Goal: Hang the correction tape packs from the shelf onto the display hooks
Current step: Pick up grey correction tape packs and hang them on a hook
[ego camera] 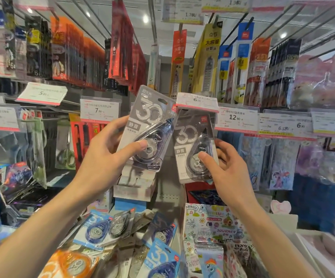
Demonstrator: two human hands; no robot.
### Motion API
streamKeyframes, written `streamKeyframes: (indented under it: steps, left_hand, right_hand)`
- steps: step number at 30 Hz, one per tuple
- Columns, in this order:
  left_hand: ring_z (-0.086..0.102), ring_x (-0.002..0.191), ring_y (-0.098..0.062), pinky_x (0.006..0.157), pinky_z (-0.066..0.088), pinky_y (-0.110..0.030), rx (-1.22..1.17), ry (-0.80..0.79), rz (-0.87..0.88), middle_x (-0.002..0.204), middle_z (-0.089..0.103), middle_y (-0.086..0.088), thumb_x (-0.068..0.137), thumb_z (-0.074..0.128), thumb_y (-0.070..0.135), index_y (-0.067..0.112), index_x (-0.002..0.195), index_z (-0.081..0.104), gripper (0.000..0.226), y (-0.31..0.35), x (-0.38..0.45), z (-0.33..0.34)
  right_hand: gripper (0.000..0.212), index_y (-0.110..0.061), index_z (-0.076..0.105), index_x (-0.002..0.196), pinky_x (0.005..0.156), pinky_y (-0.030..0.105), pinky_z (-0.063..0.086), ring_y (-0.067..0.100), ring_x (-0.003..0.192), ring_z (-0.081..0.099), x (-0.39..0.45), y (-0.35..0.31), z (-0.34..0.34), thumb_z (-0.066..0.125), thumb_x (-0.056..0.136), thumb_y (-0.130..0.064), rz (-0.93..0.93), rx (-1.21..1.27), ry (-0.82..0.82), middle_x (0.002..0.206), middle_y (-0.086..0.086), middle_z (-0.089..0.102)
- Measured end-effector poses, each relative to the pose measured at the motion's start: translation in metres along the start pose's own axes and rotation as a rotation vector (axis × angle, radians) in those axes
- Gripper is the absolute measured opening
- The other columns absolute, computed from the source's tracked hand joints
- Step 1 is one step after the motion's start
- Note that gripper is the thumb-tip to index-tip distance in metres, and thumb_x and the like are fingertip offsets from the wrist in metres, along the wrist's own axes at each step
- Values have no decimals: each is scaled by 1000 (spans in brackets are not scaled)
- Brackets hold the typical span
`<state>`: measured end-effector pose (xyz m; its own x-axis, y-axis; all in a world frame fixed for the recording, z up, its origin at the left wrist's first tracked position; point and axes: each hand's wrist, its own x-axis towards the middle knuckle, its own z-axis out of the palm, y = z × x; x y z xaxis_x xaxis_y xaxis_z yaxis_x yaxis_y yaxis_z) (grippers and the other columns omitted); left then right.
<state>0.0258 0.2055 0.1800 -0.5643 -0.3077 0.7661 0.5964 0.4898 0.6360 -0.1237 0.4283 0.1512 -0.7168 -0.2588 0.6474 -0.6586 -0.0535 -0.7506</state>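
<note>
In front of the crowded display wall, above the shelf [122, 243] where more correction tape packs [106, 227] lie in a loose pile, the left hand [104, 157] has its grip closed on a grey pack [148, 129], tilted, probably so that its hang hole faces a hook. The right hand [225, 167] grips a second grey pack [192, 145], whose top is hidden behind the price tag [197, 101], so I cannot tell if it is already on the hook.

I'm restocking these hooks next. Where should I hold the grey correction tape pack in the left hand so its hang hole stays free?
Pinch the grey correction tape pack low, at the blister bulge, coming from the left side as the left hand does: thumb in front, fingers behind. Its hang hole sits at the top edge, tilted right toward the hook under the price tag, so the top stays clear.
</note>
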Motion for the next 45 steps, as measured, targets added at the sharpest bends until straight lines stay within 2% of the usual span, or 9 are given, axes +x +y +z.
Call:
streamKeyframes:
  steps: [5, 9, 14, 21, 25, 29, 33, 38, 45]
  left_hand:
    - [73, 111, -13, 87, 55, -19, -25, -6, -34, 121, 77, 7, 81, 82, 29, 34, 125, 63, 48, -8, 0, 1]
    - [72, 108, -6, 86, 54, -18, 50, 39, -46, 116, 77, 13, 84, 82, 24, 36, 117, 64, 40, -13, 1, 1]
    - [73, 95, 2, 72, 52, -9, 81, 83, -63, 109, 78, 18, 83, 82, 23, 39, 110, 61, 37, -17, 3, 1]
    - [78, 93, -10, 75, 57, -21, 69, 44, -87, 104, 81, 11, 79, 86, 32, 31, 114, 61, 43, -21, 4, -2]
    - [76, 100, -8, 90, 54, -35, 73, 27, -92, 108, 80, 13, 70, 82, 47, 35, 113, 63, 49, -21, 2, -3]
    - [73, 100, -4, 90, 55, -34, 92, 33, -85, 109, 78, 16, 69, 83, 51, 35, 112, 66, 49, -24, -3, 4]
    - [72, 101, -3, 90, 56, -34, 85, 19, -97, 110, 77, 20, 75, 82, 45, 43, 111, 68, 39, -29, -10, 18]
    - [71, 99, 3, 83, 55, -21, 89, -9, -85, 105, 76, 30, 87, 81, 26, 59, 102, 69, 38, -33, -16, 47]
    - [64, 103, 19, 81, 45, -1, 116, -69, -118, 106, 69, 43, 90, 76, 33, 63, 105, 66, 35, -37, -25, 71]
  right_hand:
    - [39, -62, 44, 120, 70, 15, 55, -2, 92, 70, 3, 4, 5, 68, 95, -43, -14, -63, 39, 101, -22, 69]
    - [52, -44, 43, 143, 96, 28, 48, 7, 119, 59, 19, 15, 16, 66, 96, -43, 11, -112, 56, 131, -18, 60]
    - [53, -26, 45, 148, 73, 28, 49, 20, 97, 68, 49, 32, 38, 65, 99, -30, 85, -129, 117, 119, -1, 67]
    - [63, -18, 44, 147, 92, 35, 47, 27, 113, 62, 75, 52, 57, 65, 96, -48, 285, -160, 59, 117, 5, 60]
    - [55, -13, 55, 137, 86, 34, 47, 19, 90, 61, 81, 54, 51, 65, 96, -47, 339, -173, -11, 106, 6, 67]
    - [36, -23, 59, 130, 67, 30, 52, 14, 81, 68, 64, 39, 29, 65, 98, -39, 251, -260, -35, 103, -6, 72]
    - [17, -34, 72, 112, 84, 30, 59, 3, 91, 74, 32, 18, 5, 64, 98, -40, 85, -256, -174, 96, -11, 78]
    - [20, -43, 71, 116, 89, 18, 53, -6, 101, 71, 1, 4, 0, 65, 97, -44, 49, -137, -288, 106, -25, 76]
    - [49, -34, 56, 124, 80, 21, 60, 10, 100, 76, -15, 16, 3, 82, 83, -39, 160, 170, -289, 109, -9, 79]
